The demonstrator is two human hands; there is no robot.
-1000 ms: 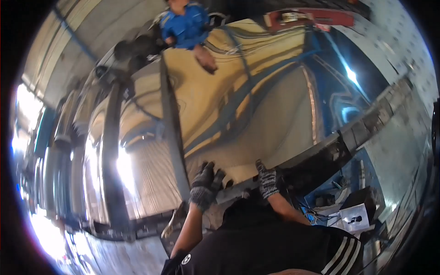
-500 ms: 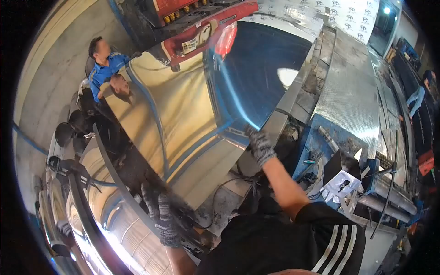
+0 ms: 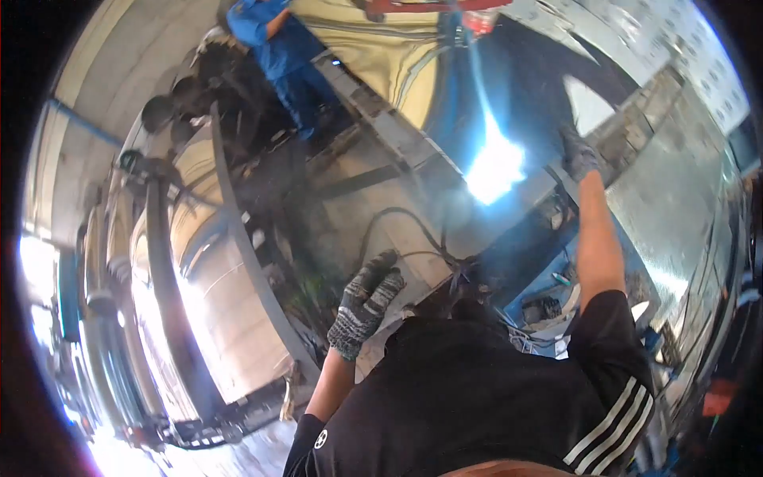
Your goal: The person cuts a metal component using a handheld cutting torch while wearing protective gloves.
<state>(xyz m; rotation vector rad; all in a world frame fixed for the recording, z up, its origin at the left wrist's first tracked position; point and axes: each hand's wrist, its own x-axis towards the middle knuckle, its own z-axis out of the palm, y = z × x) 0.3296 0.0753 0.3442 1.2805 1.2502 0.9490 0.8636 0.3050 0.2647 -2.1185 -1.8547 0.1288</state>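
A grey knitted glove covers my left hand [image 3: 366, 306], which is held over the floor at centre with its fingers stretched out and nothing in it. My right hand [image 3: 582, 157], also gloved, is at the right side of the large shiny sheet [image 3: 528, 87]; its fingers are dark and smeared, so its grip is unclear. The sheet reflects dark blue on the right and gold on the left, with a bright glare near its lower corner.
A person in blue [image 3: 278, 48] stands at the upper left. Large curved metal sheets [image 3: 230, 318] stand on the left. On the right are a blue surface with tools [image 3: 548, 294] and a long metal plate [image 3: 675, 191]. A black cable [image 3: 389, 213] loops across the floor.
The shiny sheet is farther forward, uncovering floor at centre. My right hand has moved forward and right. My left hand has moved up and right, away from the dark area by the curved sheets.
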